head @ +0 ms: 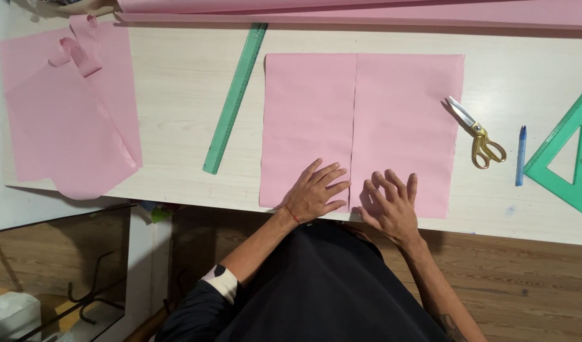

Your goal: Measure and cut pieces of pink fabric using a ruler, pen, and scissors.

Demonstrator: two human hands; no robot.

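Note:
Two pink paper sheets lie side by side on the pale wooden table (177, 88), meeting along a straight vertical seam. My left hand (316, 190) rests flat with spread fingers on the near edge of the left pink sheet (306, 107). My right hand (392, 202) presses fingertips down on the near edge of the right pink sheet (408, 114), just right of the seam. Neither hand holds anything.
A long green ruler (234, 98) lies slanted left of the sheets. Gold-handled scissors (477, 134), a blue pen (520, 155) and a green set square (566, 152) lie to the right. Pink offcuts (69, 107) cover the left end; a pink roll (367, 9) runs along the back.

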